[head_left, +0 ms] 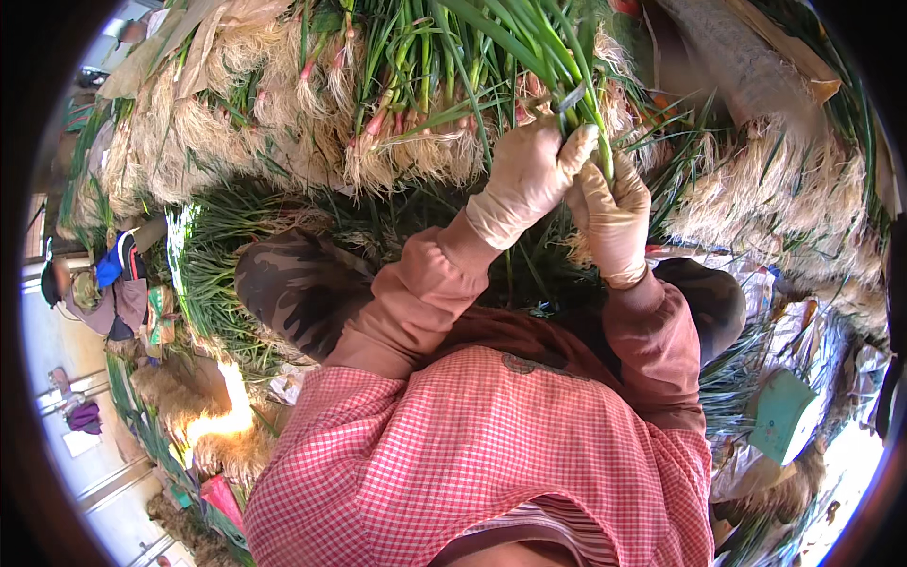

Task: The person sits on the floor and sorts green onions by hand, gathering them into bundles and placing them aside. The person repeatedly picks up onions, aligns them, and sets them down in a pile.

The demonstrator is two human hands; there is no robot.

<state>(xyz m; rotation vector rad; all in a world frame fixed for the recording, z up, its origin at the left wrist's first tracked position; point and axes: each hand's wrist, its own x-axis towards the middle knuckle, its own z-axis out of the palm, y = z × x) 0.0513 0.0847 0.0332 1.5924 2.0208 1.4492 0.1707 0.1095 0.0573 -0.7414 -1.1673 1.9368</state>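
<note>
Both my hands wear pale thin gloves and meet in front of me at upper centre. My left hand (529,180) is closed, thumb and fingers around stalks of green garlic (539,42), whose long leaves run up and away. Against the stalks by the left thumb lies a small dark strip (572,97); whether it is a tie or a blade I cannot tell. My right hand (614,217) pinches the lower end of the green stalks, just right of the left hand. Its fingers partly hide that end. Beyond them lies a pile of green garlic (406,113) with reddish bases and bushy roots.
Stacks of rooted bundles (775,189) rise on the right, with more roots (189,142) on the left. Loose green leaves (217,255) lie beside my left knee (298,283). A turquoise plastic piece (786,416) is at right. Another person (113,283) is at far left.
</note>
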